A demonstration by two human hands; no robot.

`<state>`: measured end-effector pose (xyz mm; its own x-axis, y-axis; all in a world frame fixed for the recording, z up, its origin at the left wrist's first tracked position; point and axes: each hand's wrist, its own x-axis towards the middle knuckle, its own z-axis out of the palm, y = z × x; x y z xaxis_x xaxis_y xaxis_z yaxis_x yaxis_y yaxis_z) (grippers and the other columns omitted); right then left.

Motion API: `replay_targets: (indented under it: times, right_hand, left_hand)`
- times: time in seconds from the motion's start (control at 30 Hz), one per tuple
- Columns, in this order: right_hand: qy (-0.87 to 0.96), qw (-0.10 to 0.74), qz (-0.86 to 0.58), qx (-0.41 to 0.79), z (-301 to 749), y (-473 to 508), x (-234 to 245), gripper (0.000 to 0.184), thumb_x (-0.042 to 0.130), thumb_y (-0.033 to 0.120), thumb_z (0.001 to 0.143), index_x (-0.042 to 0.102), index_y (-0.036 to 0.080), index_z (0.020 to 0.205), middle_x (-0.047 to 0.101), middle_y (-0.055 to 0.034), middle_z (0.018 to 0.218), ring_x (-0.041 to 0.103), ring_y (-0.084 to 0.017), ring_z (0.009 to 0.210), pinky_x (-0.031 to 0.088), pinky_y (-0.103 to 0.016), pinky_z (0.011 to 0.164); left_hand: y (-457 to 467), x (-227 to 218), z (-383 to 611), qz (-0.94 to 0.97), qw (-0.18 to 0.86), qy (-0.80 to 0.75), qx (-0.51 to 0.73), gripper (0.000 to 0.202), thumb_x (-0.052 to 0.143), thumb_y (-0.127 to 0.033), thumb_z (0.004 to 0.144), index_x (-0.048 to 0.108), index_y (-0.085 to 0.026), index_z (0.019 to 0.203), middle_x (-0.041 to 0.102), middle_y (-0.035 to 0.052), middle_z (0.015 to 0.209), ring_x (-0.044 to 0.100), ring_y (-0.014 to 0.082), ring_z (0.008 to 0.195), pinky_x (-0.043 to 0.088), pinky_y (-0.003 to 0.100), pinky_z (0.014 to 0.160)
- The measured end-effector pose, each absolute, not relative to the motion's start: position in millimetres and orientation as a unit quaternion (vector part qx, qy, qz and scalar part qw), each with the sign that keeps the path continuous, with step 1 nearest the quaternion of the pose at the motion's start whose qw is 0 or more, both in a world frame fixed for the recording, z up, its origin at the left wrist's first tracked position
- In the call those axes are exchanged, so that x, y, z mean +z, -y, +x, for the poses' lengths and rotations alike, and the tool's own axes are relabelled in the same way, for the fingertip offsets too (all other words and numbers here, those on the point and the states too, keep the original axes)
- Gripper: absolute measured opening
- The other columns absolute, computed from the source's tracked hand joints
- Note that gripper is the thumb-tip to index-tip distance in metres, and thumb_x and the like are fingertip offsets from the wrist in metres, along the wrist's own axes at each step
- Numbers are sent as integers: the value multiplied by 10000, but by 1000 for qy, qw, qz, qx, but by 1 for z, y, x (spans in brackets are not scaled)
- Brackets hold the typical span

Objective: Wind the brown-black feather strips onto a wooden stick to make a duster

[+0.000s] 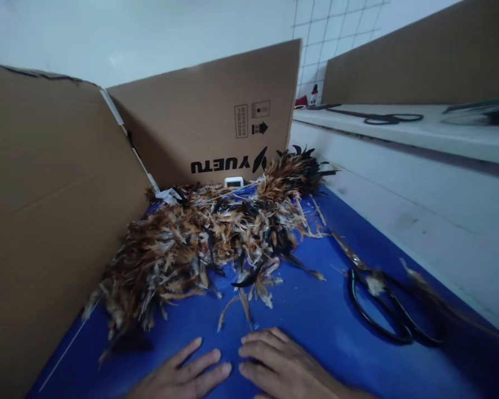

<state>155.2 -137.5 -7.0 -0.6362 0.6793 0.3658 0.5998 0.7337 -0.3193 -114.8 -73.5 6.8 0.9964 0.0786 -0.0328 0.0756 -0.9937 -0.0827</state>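
My left hand [185, 372] lies palm down on the blue tabletop [311, 310] at the bottom of the view, fingers apart and holding nothing. Close beside it, my right hand [276, 360] also rests on the blue surface with its fingers stretched out, nothing in them. Just beyond both hands spreads a wide pile of loose feathers [199, 238], brown, white and black. A few stray feathers reach toward my fingertips without touching them. To the right lies a pair of scissors [370, 277] with black looped handles, its blades pointing away from me.
A cardboard panel [178, 122] printed YUETU upside down stands behind the pile; another cardboard panel [45, 210] walls the left side. A denser feather bundle [295, 172] and a small white device [233, 182] sit at the back. On the white ledge [432, 138] lie more scissors [386, 118].
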Motion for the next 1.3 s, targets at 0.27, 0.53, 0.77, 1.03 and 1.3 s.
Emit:
replay_targets:
  times: [0.27,0.53,0.77,1.03,1.3]
  right_hand:
    - [820,364,-424,124,172,116,-5,250,457,142,874,606,201,1066,618,-76,1051,564,-170,992,460,-315,885]
    - [743,474,-471,16,207,100,4,196,451,195,886,626,199,974,648,-47,898,620,-153,850,495,-266,771]
    - [668,458,-586,17,232,85,-5,248,475,348,854,657,208,946,695,-42,870,655,-166,735,527,-266,683]
    - [644,434,-629,40,232,84,-7,272,465,370,837,655,214,955,676,-31,797,626,-155,660,514,-259,630]
    - [671,416,-611,64,225,90,-8,223,451,311,867,636,219,948,644,-38,855,613,-156,714,505,-268,660]
  left_hand:
    - [45,28,-39,-996,-64,9,-65,439,428,-371,886,483,-127,1247,518,140,1276,443,223,1211,329,352,1055]
    - [20,14,11,-961,-86,110,-239,248,392,-220,898,609,-169,1006,664,31,746,618,122,696,482,230,682]
    - [10,-3,12,-842,-178,216,-461,285,408,-131,879,605,-205,1070,668,49,916,611,129,868,498,268,791]
    - [-3,-6,-3,-742,-195,316,-558,397,411,-20,778,606,-228,1054,539,66,1082,581,120,839,517,265,737]
    - [-5,-6,-2,-736,-213,333,-549,292,438,-71,812,589,-204,1024,509,43,1019,543,57,671,485,271,757]
